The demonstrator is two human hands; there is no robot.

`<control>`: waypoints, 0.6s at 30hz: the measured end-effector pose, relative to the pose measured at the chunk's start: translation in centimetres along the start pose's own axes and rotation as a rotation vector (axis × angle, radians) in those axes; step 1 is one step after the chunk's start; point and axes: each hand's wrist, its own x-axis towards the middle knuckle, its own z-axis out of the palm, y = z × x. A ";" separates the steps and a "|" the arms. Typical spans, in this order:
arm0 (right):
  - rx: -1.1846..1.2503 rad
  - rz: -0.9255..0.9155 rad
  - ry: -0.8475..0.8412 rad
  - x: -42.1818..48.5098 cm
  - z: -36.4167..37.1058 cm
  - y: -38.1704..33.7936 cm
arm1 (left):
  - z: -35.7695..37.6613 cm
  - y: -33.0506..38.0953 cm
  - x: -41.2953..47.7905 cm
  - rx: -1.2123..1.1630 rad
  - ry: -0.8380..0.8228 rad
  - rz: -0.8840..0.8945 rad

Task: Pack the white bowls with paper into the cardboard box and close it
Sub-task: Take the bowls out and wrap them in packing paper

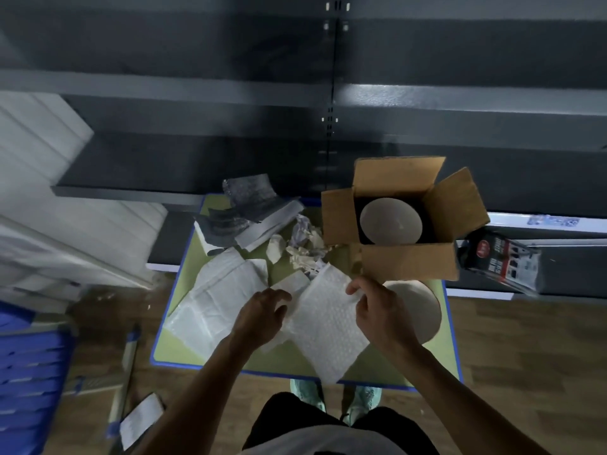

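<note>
An open cardboard box [407, 267] stands at the table's far right with all flaps up. One white bowl [391, 221] lies inside it. A second white bowl [418, 310] sits on the table in front of the box, partly hidden by my right hand. A white bubble-wrap sheet [325, 326] lies at the table's middle front. My right hand [377, 307] pinches the sheet's upper right corner. My left hand [262, 313] rests with curled fingers on the sheet's left edge. Crumpled paper [303, 244] is piled left of the box.
A flat white paper sheet [216, 293] lies on the green table [285, 362]. Grey foil-like wraps [243, 208] are stacked at the far left. A black printed carton [502, 257] sticks out right of the box. Blue crates [29, 382] stand on the floor at left.
</note>
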 end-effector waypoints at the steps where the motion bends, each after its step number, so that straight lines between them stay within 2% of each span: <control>1: -0.008 -0.004 0.010 0.1 0.0 0.0 | 0.3 -0.1 -0.1 0.024 -0.016 0.002; 6: -0.031 -0.010 0.028 0.2 -0.3 -0.5 | 1.1 -1.1 0.1 0.088 -0.098 0.001; 10: -0.023 -0.008 0.046 0.6 -0.8 -0.6 | 1.4 -1.3 0.0 0.275 -0.161 -0.022; 13: -0.029 -0.018 0.037 0.8 -0.9 -0.7 | 1.4 -1.3 0.2 0.343 -0.080 -0.122; 18: -0.036 -0.024 0.025 1.1 -0.6 -1.4 | 1.0 -1.6 1.4 0.335 0.043 -0.160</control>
